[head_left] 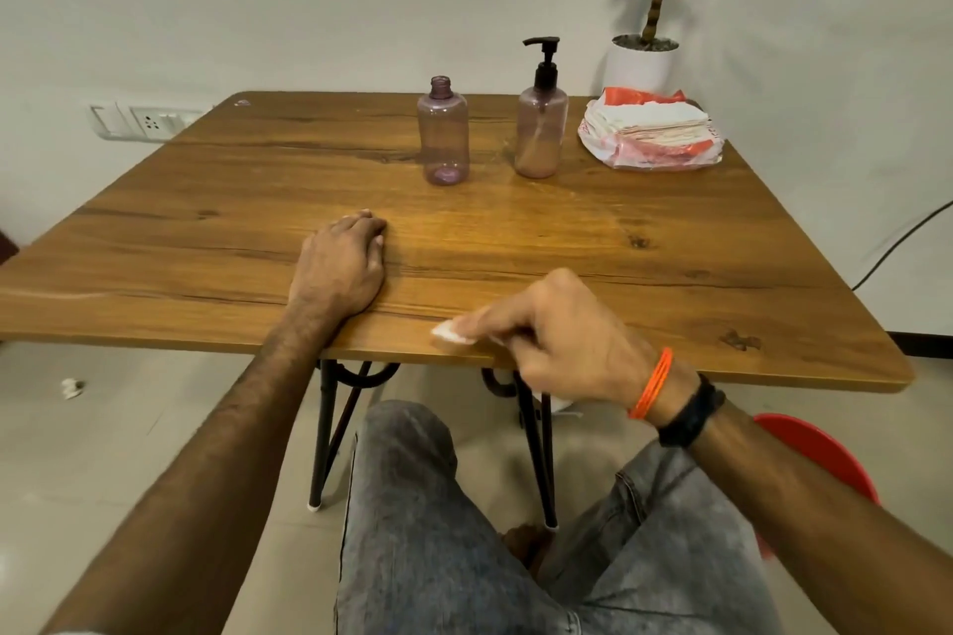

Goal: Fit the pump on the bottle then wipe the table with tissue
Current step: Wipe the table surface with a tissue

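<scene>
A plain white wall backs a wooden table [258,181] that fills most of the view, with a potted plant [644,52] behind its far right corner. On the far right of the tabletop lies an opened pack of tissues [652,132]. Left of it stands the bottle [540,134] with its black pump [544,62] already seated, and further left an open bottle [443,134] with no cap. The left hand [343,263] rests knuckles-up on the wood with fingers curled, holding nothing visible. The right hand [557,340] pinches a small wad of tissue [454,331] against the near edge of the table, fingers closed on it. The wad looks very small, so it could slip out or drop off the edge during a stroke. A long sweep toward the back would likely knock the light, uncapped bottle; both bottles and the pack block that far strip.
</scene>
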